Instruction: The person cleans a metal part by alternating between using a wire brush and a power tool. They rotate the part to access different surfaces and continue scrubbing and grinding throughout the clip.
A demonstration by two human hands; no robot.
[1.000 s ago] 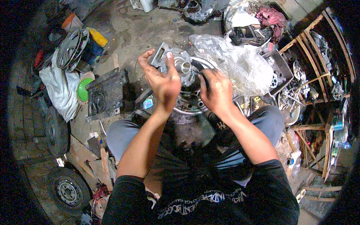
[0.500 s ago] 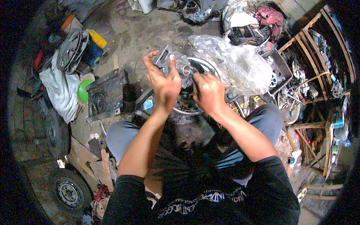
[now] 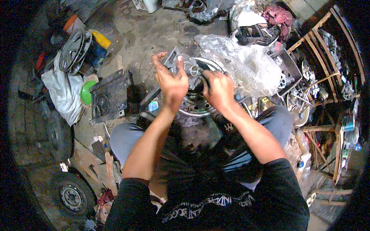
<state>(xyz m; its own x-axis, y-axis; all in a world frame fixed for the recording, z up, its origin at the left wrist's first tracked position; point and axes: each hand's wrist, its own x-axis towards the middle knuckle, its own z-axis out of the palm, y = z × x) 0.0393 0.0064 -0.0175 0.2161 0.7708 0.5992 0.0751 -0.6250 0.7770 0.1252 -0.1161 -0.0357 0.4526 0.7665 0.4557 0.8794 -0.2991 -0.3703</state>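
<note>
My left hand [image 3: 172, 82] grips a grey metal casting [image 3: 188, 63] that has a flat slotted flange and a round open neck. The thumb lies on top of it and the fingers wrap its left side. Close by the neck, on its right, my right hand [image 3: 219, 88] is closed with curled fingers. Something dark shows at those fingers, too hidden to name. Under both hands lies a round steel wheel rim [image 3: 196, 113], partly covered by them and the casting.
Bubble wrap [image 3: 243, 67] spreads right of the rim, beside a metal tray [image 3: 293, 65] of parts. Left are a dark flat panel [image 3: 111, 94], a green round piece [image 3: 88, 91] and wheel covers [image 3: 75, 52]. A wooden rack [image 3: 322, 61] stands far right; a tyred wheel [image 3: 71, 196] lies lower left.
Both hands and the casting have shifted slightly to the right. My right hand has turned a little, with its fingers still curled beside the casting's neck.
</note>
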